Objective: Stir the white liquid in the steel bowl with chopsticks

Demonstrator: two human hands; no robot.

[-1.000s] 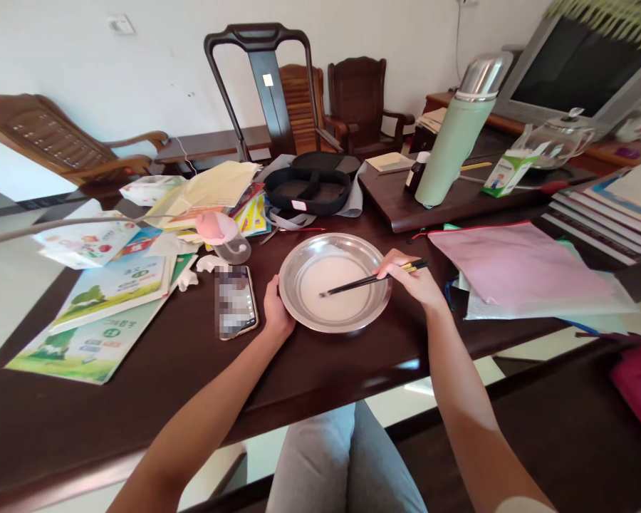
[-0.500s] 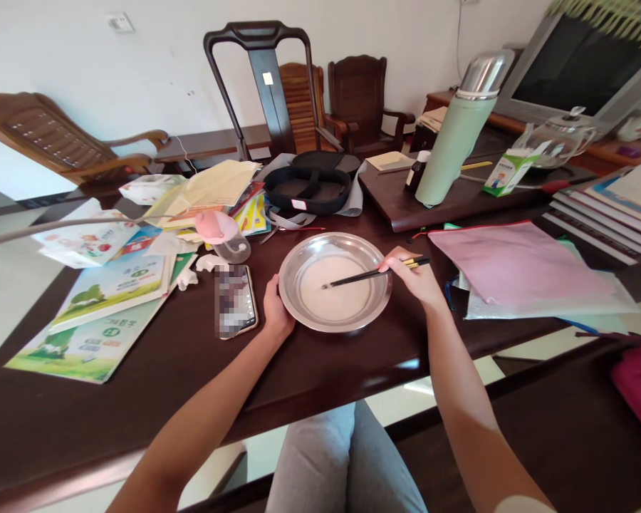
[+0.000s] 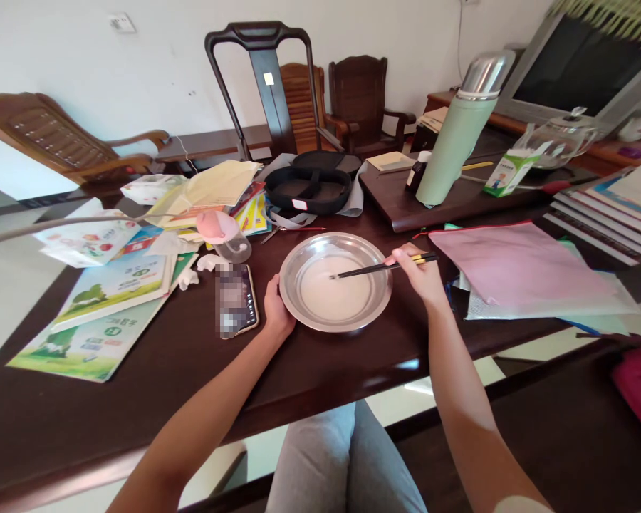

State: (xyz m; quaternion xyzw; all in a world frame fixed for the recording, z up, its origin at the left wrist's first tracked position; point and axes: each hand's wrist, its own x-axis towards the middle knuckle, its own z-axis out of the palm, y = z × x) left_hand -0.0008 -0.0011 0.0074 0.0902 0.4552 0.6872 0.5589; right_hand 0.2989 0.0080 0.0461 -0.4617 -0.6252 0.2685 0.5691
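Observation:
A round steel basin stands on the dark wooden table in front of me. Whitish liquid covers its bottom. My left hand grips the basin's left rim, the fingers partly hidden beneath and behind it. Black chopsticks with gold bands are held in my right hand, above the basin's right rim. Their tips dip into the liquid near the middle. Left of my left hand lies a phone, its screen mostly blurred out.
Workbooks and crumpled tissues lie to the left, beside a pink-capped clear bottle. Behind the basin sits an open black case. A pink zip pouch lies right, with a green thermos beyond.
My right hand and the chopsticks have shifted slightly right and away from me, the tips moving up through the liquid. My left hand and the basin look still.

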